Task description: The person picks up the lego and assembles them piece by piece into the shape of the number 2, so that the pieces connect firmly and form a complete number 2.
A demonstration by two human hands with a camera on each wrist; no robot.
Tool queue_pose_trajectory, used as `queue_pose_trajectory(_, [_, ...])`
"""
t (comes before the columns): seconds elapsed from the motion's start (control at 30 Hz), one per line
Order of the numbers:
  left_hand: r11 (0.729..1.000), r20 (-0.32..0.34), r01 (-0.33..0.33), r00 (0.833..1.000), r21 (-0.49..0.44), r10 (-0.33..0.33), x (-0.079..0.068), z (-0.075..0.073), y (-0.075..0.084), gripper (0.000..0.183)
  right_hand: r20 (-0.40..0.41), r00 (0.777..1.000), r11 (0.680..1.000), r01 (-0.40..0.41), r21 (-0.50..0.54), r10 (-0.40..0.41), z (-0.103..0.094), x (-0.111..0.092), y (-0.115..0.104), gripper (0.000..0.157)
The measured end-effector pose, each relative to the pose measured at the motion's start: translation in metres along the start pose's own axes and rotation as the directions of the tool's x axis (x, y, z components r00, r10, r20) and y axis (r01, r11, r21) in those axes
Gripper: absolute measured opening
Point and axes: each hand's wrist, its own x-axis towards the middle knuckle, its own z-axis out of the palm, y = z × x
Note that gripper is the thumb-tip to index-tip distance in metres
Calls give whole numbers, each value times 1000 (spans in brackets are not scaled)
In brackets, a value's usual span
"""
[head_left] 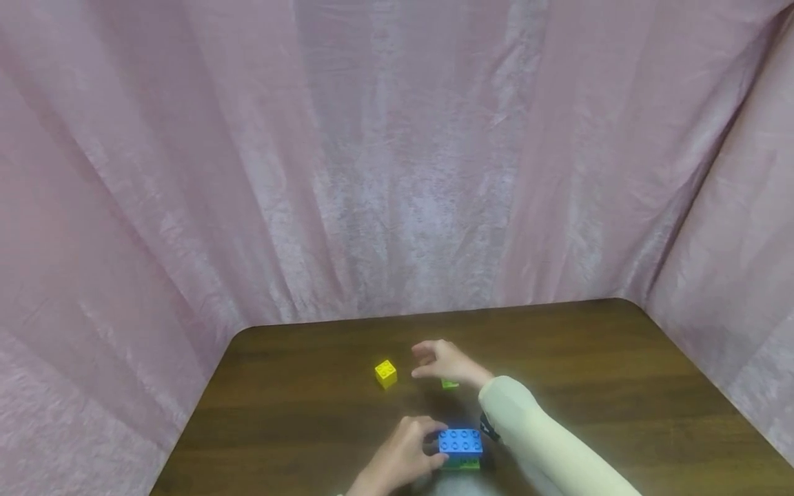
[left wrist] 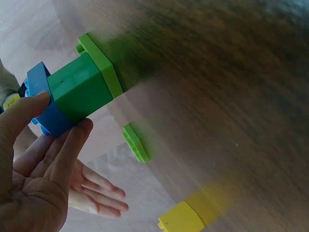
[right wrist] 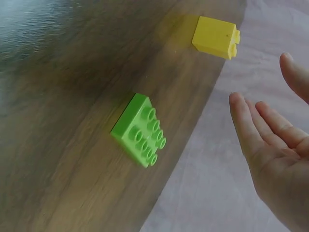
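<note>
Left hand point(head_left: 402, 449) grips studded blue plastic brick point(head_left: 460, 441).

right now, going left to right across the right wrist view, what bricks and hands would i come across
Green brick, yellow brick, right hand.

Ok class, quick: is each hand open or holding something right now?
Left hand: holding the blue block between thumb and fingers.
Right hand: open, holding nothing.
</note>
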Motion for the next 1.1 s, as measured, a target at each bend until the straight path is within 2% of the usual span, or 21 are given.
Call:
queue_pose_trajectory(0.13, [1000,-7,-11,1000,14,11,0,1,-2,34,24,999,999,25,21,-25,7,13,0,55])
queue_pose_trajectory(0.33, [999,-5,4,1000,32,-4,-1,3,-2,34,38,999,999,11,53,-13,14,25,3,60])
queue_pose_trajectory(0.57, [995,56,98,994,-28,-96,-3,5,0,38,69,998,999,5,45,-9,22,34,6,62])
queue_pose_trajectory(0.87, [999,39,53,998,5,-54,-4,1,1,38,107,994,999,15,-31,-12,29,49,3,61])
queue_pose_trajectory(1.1, [996,46,92,995,-15,-91,-3,-3,0,39,153,988,998,20,-53,-11,32,60,-3,63])
